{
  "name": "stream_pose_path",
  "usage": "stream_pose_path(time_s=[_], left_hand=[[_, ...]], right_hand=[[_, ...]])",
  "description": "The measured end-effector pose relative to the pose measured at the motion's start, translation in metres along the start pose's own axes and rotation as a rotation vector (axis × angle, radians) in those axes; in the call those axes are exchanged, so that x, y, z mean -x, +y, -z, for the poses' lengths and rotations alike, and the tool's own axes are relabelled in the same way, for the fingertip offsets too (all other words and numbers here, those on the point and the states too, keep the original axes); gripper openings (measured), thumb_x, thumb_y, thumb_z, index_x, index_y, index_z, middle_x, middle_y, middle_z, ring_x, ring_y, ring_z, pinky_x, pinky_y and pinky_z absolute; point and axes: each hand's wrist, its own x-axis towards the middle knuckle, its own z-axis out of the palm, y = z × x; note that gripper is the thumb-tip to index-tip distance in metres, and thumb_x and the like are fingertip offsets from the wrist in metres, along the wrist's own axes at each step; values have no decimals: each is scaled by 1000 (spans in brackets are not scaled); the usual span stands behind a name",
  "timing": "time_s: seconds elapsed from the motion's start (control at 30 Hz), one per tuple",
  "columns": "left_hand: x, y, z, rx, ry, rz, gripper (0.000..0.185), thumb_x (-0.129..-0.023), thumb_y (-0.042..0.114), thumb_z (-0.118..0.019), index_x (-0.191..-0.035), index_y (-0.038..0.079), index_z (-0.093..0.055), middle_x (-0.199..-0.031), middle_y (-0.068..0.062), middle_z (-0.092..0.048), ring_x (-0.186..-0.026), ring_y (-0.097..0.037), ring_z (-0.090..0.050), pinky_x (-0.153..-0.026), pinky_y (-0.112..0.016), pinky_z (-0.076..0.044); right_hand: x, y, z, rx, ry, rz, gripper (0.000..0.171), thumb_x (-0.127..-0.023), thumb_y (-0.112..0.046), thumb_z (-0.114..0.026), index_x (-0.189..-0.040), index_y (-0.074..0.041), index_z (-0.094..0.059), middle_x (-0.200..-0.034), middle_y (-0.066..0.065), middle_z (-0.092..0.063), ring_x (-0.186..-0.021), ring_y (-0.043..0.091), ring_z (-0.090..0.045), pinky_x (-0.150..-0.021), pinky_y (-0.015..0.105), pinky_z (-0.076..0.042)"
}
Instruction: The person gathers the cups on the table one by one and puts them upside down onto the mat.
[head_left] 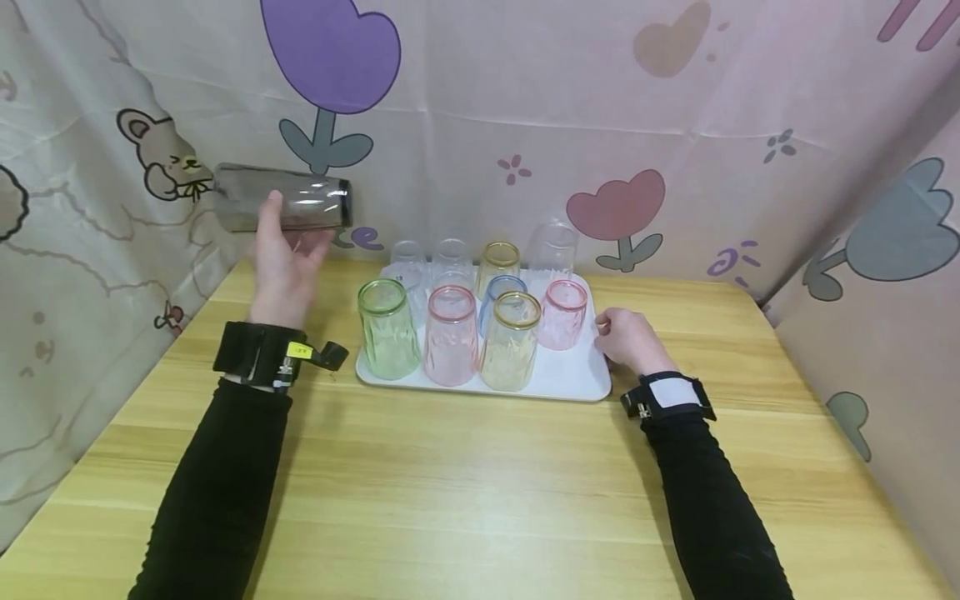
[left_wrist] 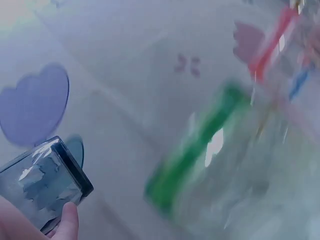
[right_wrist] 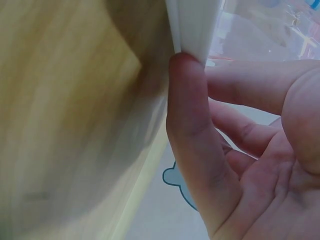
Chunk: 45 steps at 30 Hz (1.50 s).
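My left hand (head_left: 285, 267) grips a smoky grey drinking glass (head_left: 285, 200) on its side, raised above the table's back left, thumb along its near face. In the left wrist view the dark base of this grey glass (left_wrist: 45, 177) points right, near a blurred green-rimmed glass (left_wrist: 185, 150). My right hand (head_left: 630, 337) pinches the right edge of a white tray (head_left: 570, 379). Close up in the right wrist view, the fingertips of my right hand (right_wrist: 210, 135) hold the tray rim (right_wrist: 192, 30) between them. Several upturned glasses stand on the tray, with a green glass (head_left: 388, 333) at its front left.
Also on the tray are a pink glass (head_left: 451, 342), a yellow glass (head_left: 510, 350), a short pink glass (head_left: 562, 317), a blue-rimmed glass (head_left: 495, 292) and clear ones behind. A patterned cloth (head_left: 465, 125) hangs along the back of the wooden table (head_left: 465, 492).
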Motion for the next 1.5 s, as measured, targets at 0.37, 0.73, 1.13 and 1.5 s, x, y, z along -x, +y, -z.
stream_pose_path(time_s=[0.37, 0.73, 1.13, 1.5], left_hand=[[33, -40, -48, 21, -85, -20, 44, -105, 41, -56, -137, 15, -40, -132, -9, -45, -117, -22, -52, -101, -30, -53], [72, -76, -82, 110, -125, 51, 45, -105, 38, -59, -142, 20, -41, -137, -14, -49, -114, -26, -58, -97, -33, -57], [114, -129, -111, 83, -242, 125, 37, -104, 37, -61, -131, 14, -50, -117, -7, -57, -100, -20, -60, -99, -35, -56], [140, -148, -123, 32, -307, 183, 20, -104, 31, -58, -113, 13, -58, -108, -5, -58, -98, -20, -60, -94, -34, -59]], right_hand=[[0, 1, 0, 14, 0, 0, 43, -96, -2, -57, -137, 10, -56, -112, 23, -63, -91, 31, -64, -72, 34, -54], [1, 0, 0, 11, 15, 24, 41, -95, -1, -57, -134, 11, -58, -109, 22, -63, -89, 31, -64, -68, 31, -55], [6, 4, 5, 25, 100, 87, 44, -95, -4, -59, -137, 11, -59, -112, 26, -69, -97, 36, -64, -86, 47, -54], [30, -34, 33, -385, 880, 335, 32, -100, -1, -58, -131, 1, -65, -119, 16, -65, -101, 27, -67, -82, 22, -55]])
